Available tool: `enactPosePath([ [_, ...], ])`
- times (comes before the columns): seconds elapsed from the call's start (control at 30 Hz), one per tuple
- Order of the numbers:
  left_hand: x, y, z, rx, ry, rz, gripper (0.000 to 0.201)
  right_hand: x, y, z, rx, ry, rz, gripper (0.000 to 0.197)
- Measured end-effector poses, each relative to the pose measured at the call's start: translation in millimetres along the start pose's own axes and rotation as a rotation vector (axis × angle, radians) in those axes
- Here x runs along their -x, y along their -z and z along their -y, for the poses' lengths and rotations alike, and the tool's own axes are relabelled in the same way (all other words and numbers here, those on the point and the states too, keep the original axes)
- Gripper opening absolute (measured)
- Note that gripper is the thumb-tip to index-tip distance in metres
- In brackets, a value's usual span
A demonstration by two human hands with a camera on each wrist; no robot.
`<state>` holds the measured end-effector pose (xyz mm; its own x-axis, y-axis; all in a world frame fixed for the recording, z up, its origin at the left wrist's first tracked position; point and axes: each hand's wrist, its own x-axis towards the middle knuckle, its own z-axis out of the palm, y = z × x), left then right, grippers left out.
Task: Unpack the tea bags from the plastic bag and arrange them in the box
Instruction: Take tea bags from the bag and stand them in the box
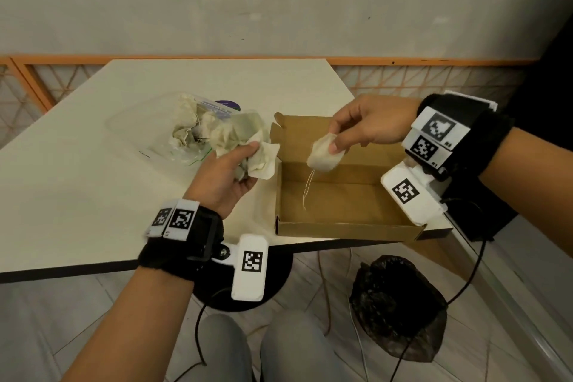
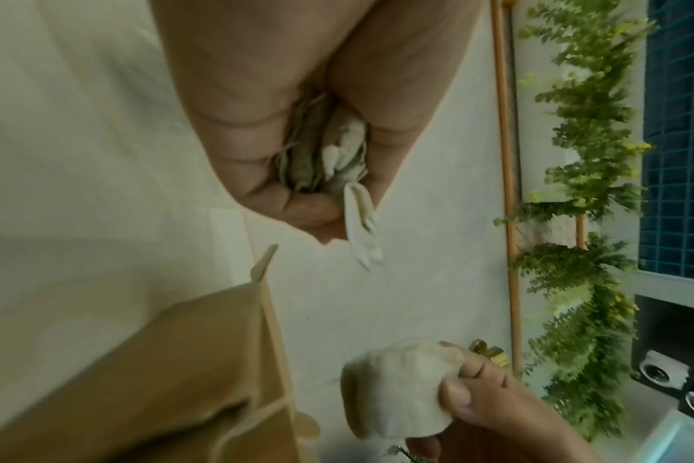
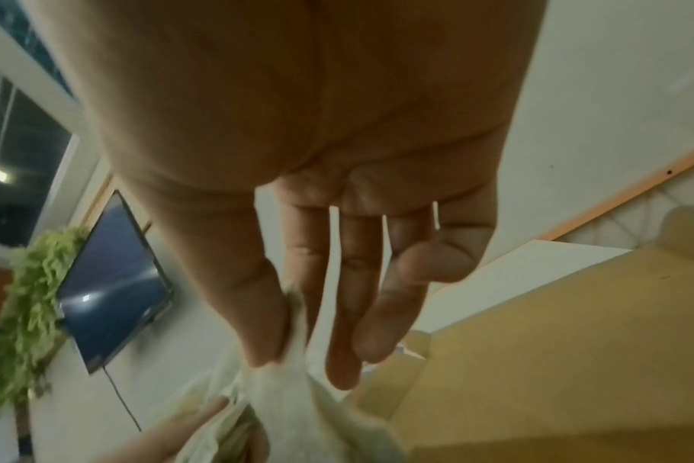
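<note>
over the table (image 1: 93, 180), right hand (image 1: 369, 124) pinches tea bag (image 1: 324, 155), string hanging down.

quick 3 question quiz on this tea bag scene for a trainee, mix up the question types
1. True or false: the cardboard box already holds a row of tea bags.
2. Which hand pinches the single tea bag above the box?
A. left hand
B. right hand
3. Fill in: the left hand grips a ___ of tea bags.

Key: 1 false; 2 B; 3 bunch.
</note>
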<state>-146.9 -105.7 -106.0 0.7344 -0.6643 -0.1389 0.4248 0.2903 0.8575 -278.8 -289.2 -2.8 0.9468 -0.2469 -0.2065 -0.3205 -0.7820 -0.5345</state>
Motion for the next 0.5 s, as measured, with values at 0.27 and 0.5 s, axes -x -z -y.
enactPosePath([
  [0.27,7.4,21.8,35.3,0.243,0.104,-0.005,0.023,-29.5,-29.5,10.2,0.159,-0.021,0.146,0.014],
  [0.5,6.5,27.9,38.3,0.340,0.063,0.057,0.026,-63.5,-49.1,4.9,0.309,-0.130,0.064,0.008],
])
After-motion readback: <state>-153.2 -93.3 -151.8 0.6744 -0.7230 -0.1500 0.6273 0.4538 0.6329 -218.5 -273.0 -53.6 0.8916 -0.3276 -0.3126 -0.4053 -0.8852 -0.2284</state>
